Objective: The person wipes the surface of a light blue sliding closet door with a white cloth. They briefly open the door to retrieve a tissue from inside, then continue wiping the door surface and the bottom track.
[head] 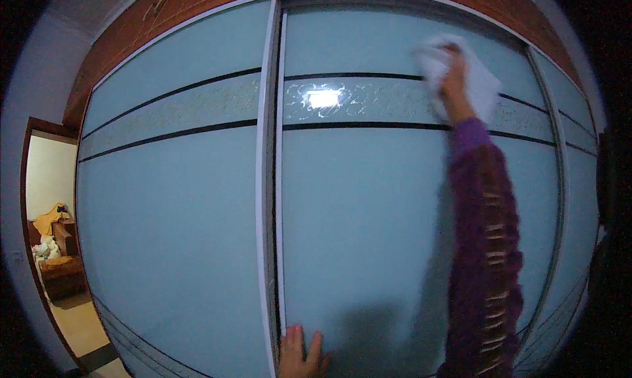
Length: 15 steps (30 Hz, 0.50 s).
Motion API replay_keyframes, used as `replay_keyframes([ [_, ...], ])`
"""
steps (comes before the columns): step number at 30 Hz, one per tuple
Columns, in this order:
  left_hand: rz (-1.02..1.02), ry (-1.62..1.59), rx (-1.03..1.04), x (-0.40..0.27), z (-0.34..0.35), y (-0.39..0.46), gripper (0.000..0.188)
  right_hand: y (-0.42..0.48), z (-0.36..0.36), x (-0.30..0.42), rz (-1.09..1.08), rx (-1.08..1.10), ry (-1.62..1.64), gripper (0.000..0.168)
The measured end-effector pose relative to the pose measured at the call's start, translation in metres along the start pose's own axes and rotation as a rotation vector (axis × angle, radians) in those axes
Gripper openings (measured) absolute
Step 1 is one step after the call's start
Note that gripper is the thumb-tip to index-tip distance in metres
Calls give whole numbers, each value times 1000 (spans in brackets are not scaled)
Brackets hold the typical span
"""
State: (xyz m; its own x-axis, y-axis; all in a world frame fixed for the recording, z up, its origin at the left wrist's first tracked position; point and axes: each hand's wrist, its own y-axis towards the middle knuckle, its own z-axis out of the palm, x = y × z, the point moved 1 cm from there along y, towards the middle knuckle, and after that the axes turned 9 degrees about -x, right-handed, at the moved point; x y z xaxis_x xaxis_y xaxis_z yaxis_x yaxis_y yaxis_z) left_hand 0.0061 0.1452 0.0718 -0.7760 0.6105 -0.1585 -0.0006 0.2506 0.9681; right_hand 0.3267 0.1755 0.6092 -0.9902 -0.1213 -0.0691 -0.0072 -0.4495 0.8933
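Note:
In front of me stands a large wardrobe with pale blue sliding door panels. My right hand (455, 84) is raised high and grips a white cloth (478, 79), blurred, against the upper part of the middle door panel (365, 195). The cloth overlaps the patterned band (385, 101) and its upper black stripe. Low in the view, my left hand (302, 356) rests with fingers spread on the same panel, beside its white vertical frame (266, 190). Nothing shows in the left hand, whose lower part is cut off by the picture's edge.
To the left is another door panel (173, 220). Beyond it a doorway (29, 180) opens on a lit room with a wooden seat (61, 274), a yellow cloth (48, 220) and white bags (47, 248). Brown wooden panelling (163, 10) runs above the doors. A bright reflection shows on the band.

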Motion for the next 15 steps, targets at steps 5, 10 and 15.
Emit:
replay_keyframes([
  [5,-3,148,47,-11,-11,4,65,-7,33,227,-280,-79,276,47],
  [10,118,177,-38,-19,-26,27,55,5,54,226,-696,-36,139,40],
  [15,79,191,-4,3,-11,0,56,35,12,52,-431,-149,-172,40],
])
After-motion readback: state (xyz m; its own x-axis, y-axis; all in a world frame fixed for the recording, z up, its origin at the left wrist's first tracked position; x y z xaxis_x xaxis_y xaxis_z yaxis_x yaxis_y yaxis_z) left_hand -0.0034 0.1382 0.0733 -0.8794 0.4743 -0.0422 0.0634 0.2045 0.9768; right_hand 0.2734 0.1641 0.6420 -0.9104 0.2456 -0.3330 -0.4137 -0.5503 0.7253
